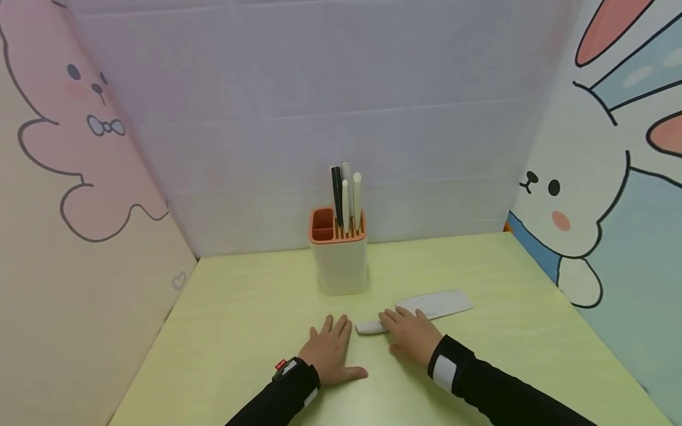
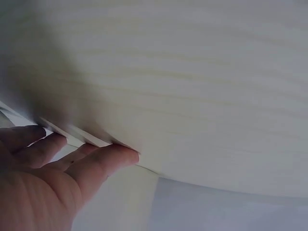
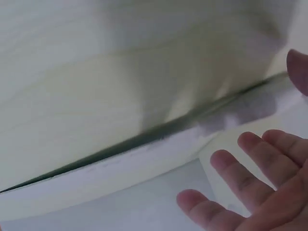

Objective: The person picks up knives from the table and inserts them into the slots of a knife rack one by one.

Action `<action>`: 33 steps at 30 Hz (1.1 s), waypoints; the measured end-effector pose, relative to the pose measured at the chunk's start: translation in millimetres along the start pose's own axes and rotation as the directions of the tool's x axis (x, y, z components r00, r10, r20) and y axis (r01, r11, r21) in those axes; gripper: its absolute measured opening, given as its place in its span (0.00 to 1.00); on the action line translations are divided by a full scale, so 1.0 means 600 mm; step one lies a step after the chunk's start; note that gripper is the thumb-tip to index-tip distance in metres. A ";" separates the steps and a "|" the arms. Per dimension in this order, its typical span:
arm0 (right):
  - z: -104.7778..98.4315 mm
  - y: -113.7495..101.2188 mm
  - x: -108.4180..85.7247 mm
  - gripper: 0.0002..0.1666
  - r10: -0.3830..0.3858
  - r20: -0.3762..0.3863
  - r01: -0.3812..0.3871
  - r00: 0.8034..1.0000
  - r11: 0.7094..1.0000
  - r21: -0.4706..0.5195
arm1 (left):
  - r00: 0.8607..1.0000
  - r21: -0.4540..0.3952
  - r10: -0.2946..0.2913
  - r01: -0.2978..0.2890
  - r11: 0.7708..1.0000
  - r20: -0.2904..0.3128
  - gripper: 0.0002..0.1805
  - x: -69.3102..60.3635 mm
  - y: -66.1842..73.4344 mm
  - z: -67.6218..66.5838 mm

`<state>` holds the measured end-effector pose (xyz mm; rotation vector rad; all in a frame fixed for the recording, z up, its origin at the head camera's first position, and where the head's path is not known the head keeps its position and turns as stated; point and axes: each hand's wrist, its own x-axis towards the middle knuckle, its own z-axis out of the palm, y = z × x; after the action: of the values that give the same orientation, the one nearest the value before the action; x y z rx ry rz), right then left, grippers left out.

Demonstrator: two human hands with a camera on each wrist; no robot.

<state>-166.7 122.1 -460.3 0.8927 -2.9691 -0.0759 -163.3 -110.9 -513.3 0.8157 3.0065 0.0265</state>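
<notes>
A cleaver with a white handle and broad pale blade (image 1: 437,304) lies on the table, its handle (image 1: 369,328) pointing left. Over the spot where handle meets blade is my right hand (image 1: 414,338). In the right wrist view its fingers (image 3: 243,180) are loosely extended and spread, with a gap between them and the cleaver (image 3: 144,151). My left hand (image 1: 331,353) rests on the table just left of the handle's end, fingers spread and holding nothing. The left wrist view shows its fingertips (image 2: 127,155) against the tabletop.
Behind the hands stands a white knife block (image 1: 341,269) with an orange top, holding several knives (image 1: 346,198) with black, white and grey handles. The pale yellow table (image 1: 240,307) meets a white sheet at the back and cartoon-printed side panels.
</notes>
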 end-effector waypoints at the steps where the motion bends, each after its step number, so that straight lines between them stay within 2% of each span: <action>1: 0.002 -0.003 0.005 0.38 -0.009 0.006 0.009 1.000 1.000 -0.017 | 1.000 0.007 0.000 0.000 1.000 0.005 0.63 0.000 0.000 -0.003; 4: 0.010 -0.008 0.017 0.32 -0.031 0.012 0.031 0.999 0.998 -0.054 | 1.000 0.018 0.001 -0.002 1.000 0.016 0.64 -0.002 -0.001 -0.007; 10: 0.025 -0.005 0.028 0.22 -0.104 -0.041 0.099 0.994 0.989 -0.110 | 1.000 0.016 0.009 -0.009 1.000 0.014 0.64 -0.002 -0.003 -0.001; 16: 0.028 0.002 0.033 0.22 -0.155 -0.097 0.146 0.983 0.985 -0.097 | 1.000 0.008 0.008 -0.008 1.000 -0.001 0.64 -0.001 -0.003 0.002; 22: 0.026 0.004 0.036 0.24 -0.180 -0.113 0.169 0.977 0.981 -0.099 | 0.999 0.005 -0.006 0.006 1.000 0.041 0.63 0.002 0.000 -0.009; 25: 0.026 0.005 0.035 0.24 -0.184 -0.123 0.174 0.975 0.981 -0.090 | 0.999 0.007 -0.009 0.008 1.000 0.043 0.63 0.003 -0.001 -0.008; 33: 0.029 0.004 0.040 0.22 -0.185 -0.136 0.173 0.973 0.981 -0.091 | 1.000 0.002 -0.003 0.003 1.000 0.009 0.63 0.002 -0.003 -0.002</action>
<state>-188.9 111.7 -476.6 1.1034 -2.7274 -0.1271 -165.1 -111.8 -512.3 0.8098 2.9999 0.0204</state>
